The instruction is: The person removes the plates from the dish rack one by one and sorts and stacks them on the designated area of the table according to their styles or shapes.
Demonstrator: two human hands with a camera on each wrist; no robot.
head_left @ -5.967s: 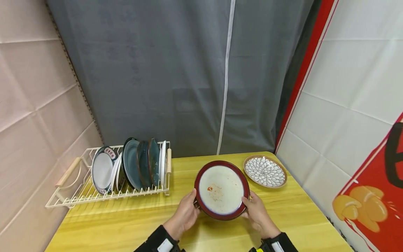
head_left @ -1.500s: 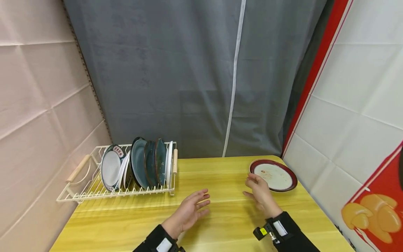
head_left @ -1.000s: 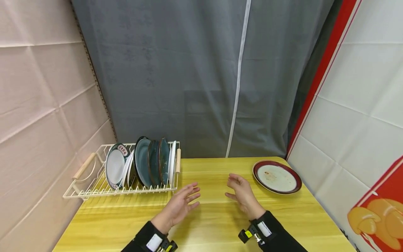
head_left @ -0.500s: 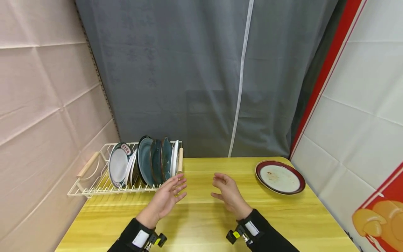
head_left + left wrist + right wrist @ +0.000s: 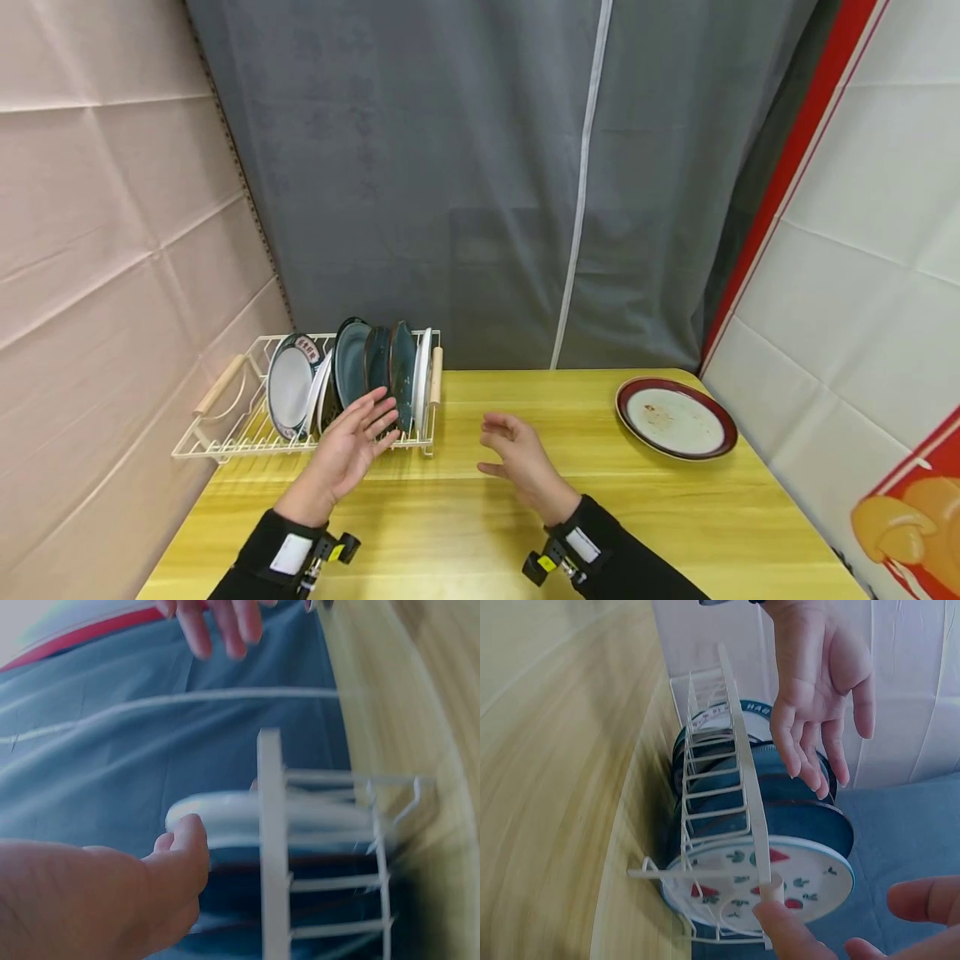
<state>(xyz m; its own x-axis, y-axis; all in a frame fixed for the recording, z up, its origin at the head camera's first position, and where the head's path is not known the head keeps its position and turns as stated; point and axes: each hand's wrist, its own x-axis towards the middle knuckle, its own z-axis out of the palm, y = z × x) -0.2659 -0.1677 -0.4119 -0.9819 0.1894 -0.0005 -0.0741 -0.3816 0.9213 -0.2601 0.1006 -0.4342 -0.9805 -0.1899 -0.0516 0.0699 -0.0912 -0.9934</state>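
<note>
My left hand [image 5: 341,458] hovers in front of the white wire dish rack [image 5: 437,375] with fingers spread, holding nothing. In the rack stand several plates on edge: a white plate with a dark patterned rim [image 5: 288,392], dark blue-green plates [image 5: 402,367] and a white plate [image 5: 423,375] at the right end. The right wrist view shows red and green motifs on that last white plate [image 5: 829,874]. My right hand [image 5: 521,462], fingers loosely bent, is above the table right of the rack, touching nothing. A maroon-rimmed plate [image 5: 675,421] with brownish stains lies at the right.
The yellow wood-grain table [image 5: 465,533] runs back to a grey curtain [image 5: 420,167]. A pale cloth wall [image 5: 112,250] flanks the rack, and a white and red printed wall [image 5: 862,292] stands beside the maroon-rimmed plate.
Six seconds ago both hands held the maroon-rimmed plate; it now lies where the flower-patterned plate was, covering that one. Released, both hands have moved left, the left one to the rack's front.
</note>
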